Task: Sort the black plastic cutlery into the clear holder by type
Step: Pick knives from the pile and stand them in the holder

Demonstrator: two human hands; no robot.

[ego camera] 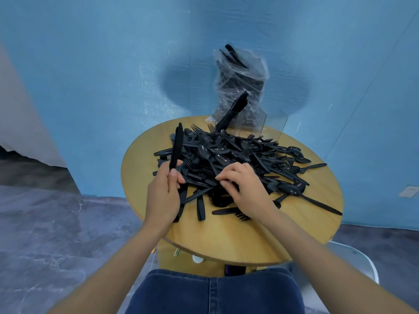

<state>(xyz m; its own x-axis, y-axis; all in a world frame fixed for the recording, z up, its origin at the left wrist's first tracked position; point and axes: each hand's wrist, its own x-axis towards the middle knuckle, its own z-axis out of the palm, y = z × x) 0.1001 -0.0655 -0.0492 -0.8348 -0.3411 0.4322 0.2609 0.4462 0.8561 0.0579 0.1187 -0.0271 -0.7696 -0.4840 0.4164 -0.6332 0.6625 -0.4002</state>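
Head view: my left hand (162,196) grips upright knives (176,148); my right hand (243,184), fingers curled, picks at the cutlery pile (238,159); holder (247,121) at twelve o'clock; light, stiff, slippery; take handles.

A plain indoor room, its exact kind not clear. A blue wall (113,64) with a rough painted texture fills the view from 9 to 3 o'clock. Grey marble-look floor tiles (56,234) lie at 8 o'clock. 1 small round wooden table (238,241) stands at centre, and a white wall socket (409,191) sits at 3 o'clock.
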